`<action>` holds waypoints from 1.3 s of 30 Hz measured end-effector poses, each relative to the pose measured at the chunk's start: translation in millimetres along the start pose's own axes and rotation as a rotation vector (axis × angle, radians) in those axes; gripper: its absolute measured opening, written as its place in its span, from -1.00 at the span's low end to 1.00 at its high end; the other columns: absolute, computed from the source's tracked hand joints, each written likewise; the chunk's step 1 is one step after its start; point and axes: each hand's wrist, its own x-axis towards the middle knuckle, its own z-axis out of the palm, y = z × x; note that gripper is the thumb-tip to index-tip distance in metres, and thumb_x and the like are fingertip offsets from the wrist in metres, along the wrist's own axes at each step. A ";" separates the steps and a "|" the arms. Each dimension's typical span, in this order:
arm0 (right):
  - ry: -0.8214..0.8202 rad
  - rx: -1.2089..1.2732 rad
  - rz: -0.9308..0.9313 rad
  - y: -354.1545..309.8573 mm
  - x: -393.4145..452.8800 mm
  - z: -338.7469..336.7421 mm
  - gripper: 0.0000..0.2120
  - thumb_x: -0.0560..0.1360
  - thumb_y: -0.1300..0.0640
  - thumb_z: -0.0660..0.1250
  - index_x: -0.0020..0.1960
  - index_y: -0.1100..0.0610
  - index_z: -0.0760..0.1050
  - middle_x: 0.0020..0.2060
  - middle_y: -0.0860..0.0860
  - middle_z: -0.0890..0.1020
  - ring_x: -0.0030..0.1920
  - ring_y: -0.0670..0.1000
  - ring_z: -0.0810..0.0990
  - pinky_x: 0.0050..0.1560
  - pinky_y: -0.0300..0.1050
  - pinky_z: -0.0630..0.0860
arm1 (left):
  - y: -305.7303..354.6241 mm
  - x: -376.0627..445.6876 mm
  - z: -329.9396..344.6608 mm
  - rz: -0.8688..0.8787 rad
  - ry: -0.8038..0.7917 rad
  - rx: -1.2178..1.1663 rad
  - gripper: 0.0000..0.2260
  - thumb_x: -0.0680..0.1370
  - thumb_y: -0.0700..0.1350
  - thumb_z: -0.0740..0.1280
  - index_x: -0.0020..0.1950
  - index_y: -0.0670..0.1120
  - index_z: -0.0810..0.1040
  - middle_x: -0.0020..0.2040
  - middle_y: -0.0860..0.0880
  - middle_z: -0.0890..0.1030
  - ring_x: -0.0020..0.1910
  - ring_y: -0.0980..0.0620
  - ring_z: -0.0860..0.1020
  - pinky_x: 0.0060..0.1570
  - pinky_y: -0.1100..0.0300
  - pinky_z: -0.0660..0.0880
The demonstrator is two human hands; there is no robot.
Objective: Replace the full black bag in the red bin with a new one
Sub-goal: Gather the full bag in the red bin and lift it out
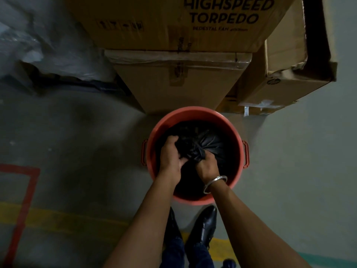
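A: Head view, looking straight down. Red bin (pixel 195 115) on the grey floor (pixel 87 136), round, a handle on each side. Black bag (pixel 214 146) inside it, filling the bin, its top gathered into a twisted neck near the middle.

B: Hands?

A: Both down in the bin. Left hand (pixel 171 155) has its fingers curled into the bunched plastic on the left of the neck. Right hand (pixel 205 167) is clenched round the neck itself, a tuft of bag sticking out above the fist. Metal bangle (pixel 215 183) on the right wrist.

B: Is the bag lifted?

A: Cannot tell from here; its body sits within the rim, dark all round.

B: Around the bin?

A: Stacked cardboard boxes (pixel 179 82) just behind it, the upper one printed "HIGHSPEED TORPEDO, PEDESTAL FAN". Another open carton (pixel 289 70) to the right of them. Something wrapped in clear plastic sheet (pixel 38 41) at upper left, blurred. Red tape outline (pixel 25 188) and a yellow line (pixel 58 219) on the floor at left. Black shoes (pixel 204 225) just beside the bin's near edge, dark trousers below
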 end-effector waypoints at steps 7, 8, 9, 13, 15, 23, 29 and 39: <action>-0.103 0.053 0.119 -19.9 13.3 -4.0 -0.77 0.57 0.25 0.19 0.03 0.35 0.58 -0.07 0.26 0.65 -0.05 0.20 0.59 -0.09 -0.03 0.41 | -20.9 11.4 -42.7 1.352 -0.028 1.357 -0.73 0.35 -0.34 0.18 -0.04 -0.11 0.52 0.19 -0.10 0.56 0.24 -0.05 0.44 0.20 0.16 0.38; -0.098 0.063 0.112 -21.5 14.2 -3.5 -0.73 0.56 0.25 0.17 0.07 0.37 0.57 -0.01 0.31 0.64 0.03 0.27 0.59 0.02 0.05 0.45 | -22.2 14.8 -44.4 1.431 -0.121 1.519 -0.69 0.38 -0.29 0.16 0.03 -0.09 0.56 0.25 -0.10 0.55 0.33 -0.08 0.40 0.25 0.07 0.40; -0.099 0.109 0.119 -21.1 16.9 -2.9 -0.69 0.54 0.23 0.15 0.13 0.39 0.55 0.06 0.34 0.63 0.09 0.31 0.58 0.12 0.12 0.47 | -22.8 21.0 -46.7 1.491 -0.190 1.683 -0.63 0.42 -0.25 0.12 0.11 -0.05 0.58 0.30 -0.10 0.53 0.41 -0.11 0.35 0.29 -0.01 0.39; -0.163 0.025 0.124 -16.8 24.9 -7.1 -0.65 0.52 0.21 0.11 0.21 0.34 0.49 0.15 0.33 0.57 0.19 0.34 0.52 0.23 0.18 0.45 | -8.5 43.9 -51.3 1.552 -0.246 2.136 -0.60 0.48 -0.12 0.26 0.32 0.05 0.52 0.37 -0.09 0.48 0.52 -0.19 0.18 0.44 -0.19 0.10; -0.187 -0.147 0.019 -11.1 27.2 -7.1 -0.50 0.36 0.13 0.06 0.19 0.31 0.51 0.11 0.34 0.59 0.15 0.38 0.51 0.20 0.21 0.43 | -4.8 47.7 -50.0 1.529 -0.215 2.196 -0.60 0.44 -0.09 0.36 0.28 0.08 0.54 0.36 -0.09 0.49 0.50 -0.20 0.19 0.39 -0.22 0.06; -0.176 -0.429 0.088 -19.0 15.5 -8.7 -0.66 0.48 0.21 0.19 0.23 0.26 0.44 0.22 0.24 0.48 0.30 0.31 0.36 0.28 0.13 0.29 | -11.5 43.7 -32.0 1.371 -0.210 2.179 -0.77 0.43 -0.05 0.27 0.00 -0.06 0.63 0.31 -0.07 0.53 0.41 -0.12 0.37 0.35 -0.21 0.07; 0.077 -0.587 -0.196 -1.0 -1.3 -9.6 -0.60 0.39 0.05 0.35 0.20 0.11 0.46 0.19 0.08 0.50 0.19 0.22 0.40 0.08 0.14 0.40 | -6.9 21.6 -13.6 0.774 -0.053 2.036 -0.70 0.55 0.04 0.15 0.01 -0.11 0.58 0.06 -0.12 0.61 0.06 -0.15 0.56 0.05 0.04 0.41; 0.102 -0.313 -0.374 20.2 -17.6 8.0 -0.39 0.29 0.13 0.39 0.34 0.05 0.42 0.14 0.13 0.54 0.04 0.16 0.51 0.05 0.04 0.51 | -14.1 32.5 -18.7 -0.408 -0.042 0.038 -0.69 0.57 0.05 0.17 -0.09 -0.13 0.60 -0.34 -0.09 0.67 -0.28 -0.03 0.63 -0.29 0.18 0.54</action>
